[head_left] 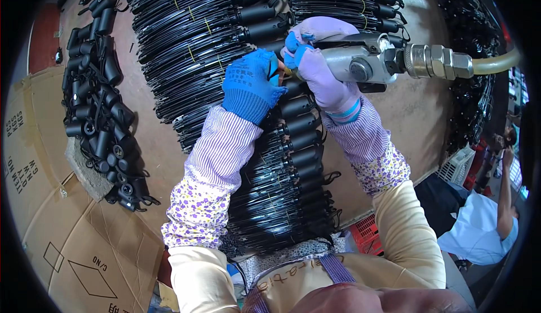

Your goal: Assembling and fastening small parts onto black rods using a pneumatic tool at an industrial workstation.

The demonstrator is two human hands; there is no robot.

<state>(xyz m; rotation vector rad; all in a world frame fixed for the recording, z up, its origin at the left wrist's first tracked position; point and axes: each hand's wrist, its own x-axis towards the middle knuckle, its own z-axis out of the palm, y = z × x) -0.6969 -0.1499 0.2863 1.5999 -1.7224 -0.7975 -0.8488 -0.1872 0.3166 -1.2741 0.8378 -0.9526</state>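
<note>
My left hand (252, 84), in a blue knit glove, has its fingers curled round an umbrella frame where the thin ribs meet the black handle; the fingers hide most of that joint. In my right hand (324, 82), in a lilac glove with blue fingertips, is a silver air screwdriver (352, 65) held level. Its nose end points left toward the left fingertips, and the tip is hidden by the gloves. Rows of folded black umbrella frames (180, 36) lie beyond my hands. More frames (265, 189) with black handles (304, 141) lie closer, between my forearms.
From the tool a metal coupling and a pale air hose (499, 65) run right. Loose black handles (107, 115) are heaped at left, beside a grey block (87, 169) and flattened cardboard (79, 223). Another person (479, 223) and a red crate (366, 234) are at lower right.
</note>
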